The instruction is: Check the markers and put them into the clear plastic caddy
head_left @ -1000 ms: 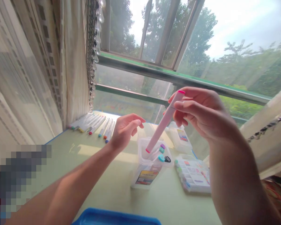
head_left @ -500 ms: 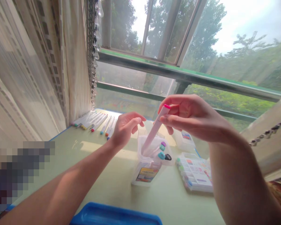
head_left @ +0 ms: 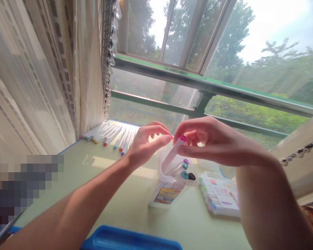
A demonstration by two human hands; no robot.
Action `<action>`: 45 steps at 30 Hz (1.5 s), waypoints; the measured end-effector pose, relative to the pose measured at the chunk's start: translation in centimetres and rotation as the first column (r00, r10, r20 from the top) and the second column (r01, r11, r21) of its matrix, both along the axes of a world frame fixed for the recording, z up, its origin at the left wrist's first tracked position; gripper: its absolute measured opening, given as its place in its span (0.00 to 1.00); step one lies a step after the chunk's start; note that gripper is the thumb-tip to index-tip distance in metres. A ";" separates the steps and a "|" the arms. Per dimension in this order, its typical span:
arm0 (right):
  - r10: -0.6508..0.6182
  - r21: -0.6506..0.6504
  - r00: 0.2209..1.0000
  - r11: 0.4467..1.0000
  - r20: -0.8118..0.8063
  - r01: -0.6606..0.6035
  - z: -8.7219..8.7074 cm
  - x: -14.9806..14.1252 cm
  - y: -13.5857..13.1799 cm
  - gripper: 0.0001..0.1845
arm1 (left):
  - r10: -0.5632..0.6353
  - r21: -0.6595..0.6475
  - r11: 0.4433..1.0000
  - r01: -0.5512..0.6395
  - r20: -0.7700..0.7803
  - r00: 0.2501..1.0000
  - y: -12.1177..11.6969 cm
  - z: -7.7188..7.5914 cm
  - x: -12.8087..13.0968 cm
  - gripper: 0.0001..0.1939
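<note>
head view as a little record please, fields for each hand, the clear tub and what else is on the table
left hand: fingers half curled, no object seen in it
right hand: pinches a pink-ended marker near its top, tilted, lower end inside the clear tub
clear tub: stands on the table; also shows marker ends in purple, green, teal and black
also there: loose markers at far left, flat case right of tub, blue tray nearest

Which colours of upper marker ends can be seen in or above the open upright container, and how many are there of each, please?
Pink marker end: 1
Purple marker end: 1
Teal marker ends: 2
Black marker end: 1
Total: 5
</note>
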State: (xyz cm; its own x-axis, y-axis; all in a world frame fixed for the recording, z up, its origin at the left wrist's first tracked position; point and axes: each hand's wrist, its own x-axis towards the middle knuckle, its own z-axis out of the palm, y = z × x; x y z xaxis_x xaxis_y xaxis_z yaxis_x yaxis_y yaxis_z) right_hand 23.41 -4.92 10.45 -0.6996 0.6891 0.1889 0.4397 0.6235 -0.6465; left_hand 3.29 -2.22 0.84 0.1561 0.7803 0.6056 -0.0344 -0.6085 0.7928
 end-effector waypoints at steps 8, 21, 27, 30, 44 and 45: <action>0.033 0.091 0.981 0.995 0.190 -0.051 0.3 0.2 -0.2 0.06 | -0.101 0.024 0.994 0.102 -0.034 0.994 0.2 -0.3 0.0 0.12; -0.003 0.168 0.974 0.985 0.226 -0.036 0.0 0.5 -0.7 0.07 | -0.177 0.090 0.978 0.186 -0.098 0.979 0.0 -0.6 0.0 0.05; 0.015 0.203 0.964 0.977 0.264 -0.070 0.0 0.5 -0.4 0.05 | -0.238 0.078 0.966 0.247 -0.108 0.965 -0.1 -0.4 0.0 0.04; 0.012 0.219 0.969 0.973 0.246 -0.068 0.0 0.5 -0.4 0.04 | -0.239 0.051 0.968 0.245 -0.106 0.965 0.0 -0.5 0.0 0.05; 0.002 0.193 0.961 0.980 0.278 -0.058 0.4 0.4 -0.3 0.06 | -0.273 0.005 0.962 0.274 -0.092 0.958 0.2 -0.7 0.2 0.08; 0.007 0.195 0.959 0.979 0.285 -0.065 0.4 0.4 -0.3 0.06 | -0.275 0.004 0.961 0.276 -0.091 0.957 0.2 -0.7 0.2 0.07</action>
State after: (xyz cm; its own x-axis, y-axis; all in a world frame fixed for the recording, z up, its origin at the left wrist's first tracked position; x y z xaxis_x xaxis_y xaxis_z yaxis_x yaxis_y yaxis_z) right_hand 23.79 -5.23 10.86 -0.7676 0.6309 0.1128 0.5603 0.7461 -0.3598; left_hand 3.46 -2.03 0.16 0.4169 0.6894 0.5923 -0.1328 -0.5985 0.7900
